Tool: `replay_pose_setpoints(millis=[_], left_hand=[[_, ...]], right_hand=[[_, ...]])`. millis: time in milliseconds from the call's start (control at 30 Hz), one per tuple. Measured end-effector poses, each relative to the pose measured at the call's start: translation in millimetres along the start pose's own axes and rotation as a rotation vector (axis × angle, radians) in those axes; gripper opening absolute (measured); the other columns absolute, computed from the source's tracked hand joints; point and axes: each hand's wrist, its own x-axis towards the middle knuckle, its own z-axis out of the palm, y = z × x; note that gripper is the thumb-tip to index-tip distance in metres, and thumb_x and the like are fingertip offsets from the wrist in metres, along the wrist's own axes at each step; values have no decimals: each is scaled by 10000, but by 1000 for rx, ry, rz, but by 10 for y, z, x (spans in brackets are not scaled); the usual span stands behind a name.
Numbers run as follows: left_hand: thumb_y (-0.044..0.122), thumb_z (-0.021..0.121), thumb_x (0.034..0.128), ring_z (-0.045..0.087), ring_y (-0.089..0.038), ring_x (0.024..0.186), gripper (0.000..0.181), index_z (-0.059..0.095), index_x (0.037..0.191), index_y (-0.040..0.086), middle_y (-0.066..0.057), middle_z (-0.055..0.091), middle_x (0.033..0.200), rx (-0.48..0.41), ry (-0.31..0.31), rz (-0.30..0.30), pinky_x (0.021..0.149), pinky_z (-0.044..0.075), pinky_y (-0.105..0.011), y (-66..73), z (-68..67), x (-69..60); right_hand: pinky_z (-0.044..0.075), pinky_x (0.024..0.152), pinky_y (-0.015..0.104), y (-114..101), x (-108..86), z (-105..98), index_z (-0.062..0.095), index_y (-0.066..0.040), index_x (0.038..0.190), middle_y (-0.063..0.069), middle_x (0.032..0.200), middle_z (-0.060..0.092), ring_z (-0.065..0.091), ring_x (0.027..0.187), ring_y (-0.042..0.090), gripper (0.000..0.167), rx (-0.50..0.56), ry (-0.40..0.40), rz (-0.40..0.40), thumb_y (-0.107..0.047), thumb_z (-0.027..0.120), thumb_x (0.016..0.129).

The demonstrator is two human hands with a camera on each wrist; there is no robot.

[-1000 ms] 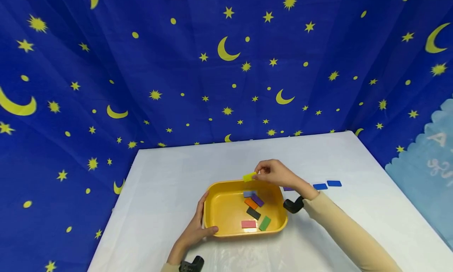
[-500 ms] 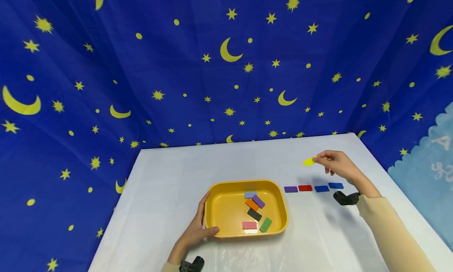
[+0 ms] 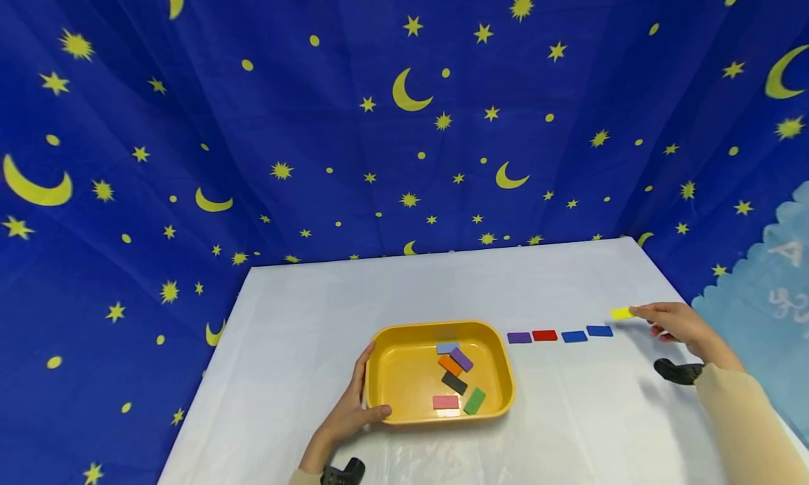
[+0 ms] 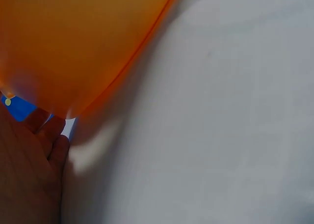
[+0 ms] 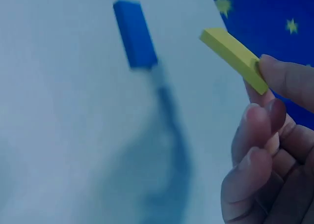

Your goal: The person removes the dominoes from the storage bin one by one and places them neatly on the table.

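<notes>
My right hand point(image 3: 685, 327) pinches a yellow domino block point(image 5: 235, 58) by one end, thumb against its face. The block is held above the table, just beyond the right end of a row. That row has a purple block point(image 3: 520, 337), a red block point(image 3: 545, 335) and two blue blocks, the rightmost blue block point(image 3: 599, 330) being nearest the hand. My left hand point(image 3: 349, 409) holds the left side of a yellow plastic tray point(image 3: 398, 421), thumb at the near rim and fingers along the outer wall. The left wrist view shows the tray's underside and some fingers.
In the tray lie several loose blocks, among them a pink block point(image 3: 445, 402), a green block point(image 3: 475, 401), a black block point(image 3: 454, 383) and an orange block point(image 3: 450, 365). The white table point(image 3: 303, 309) meets a blue star-patterned curtain point(image 3: 354, 134) behind it.
My right hand has carried the yellow block from above the tray's far rim rightward, past the row, and lowered it near the row's right end. My left hand stays on the tray.
</notes>
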Motion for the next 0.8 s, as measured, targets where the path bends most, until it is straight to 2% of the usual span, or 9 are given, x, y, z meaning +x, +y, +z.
replay_pose_setpoints(millis=[200,400,800], left_hand=[[184,769,775,155,-263,1391,1027,82,1512,381,-48,58,1577,-5,5,-6,1055,180,-521,4,4,-11],[166,769,771,165,-270,1387,1036,77,1515,367,-59,60,1576,-8,2,1,1054,173,-518,2,-5,-29],[174,774,763,136,-273,1401,1037,86,1511,381,-45,68,1577,20,23,-7,1068,134,-574,29,-22,-35]], right_hand=[[449,610,314,182,-15,-43,520,150,1207,54,804,526,484,709,192,661,11,-29,46,-452,555,935],[439,608,320,177,-7,-20,525,161,1178,25,773,516,481,701,192,652,21,-34,93,-438,575,926],[446,596,325,186,43,42,507,185,1158,26,755,525,493,689,190,716,-6,11,101,-471,603,889]])
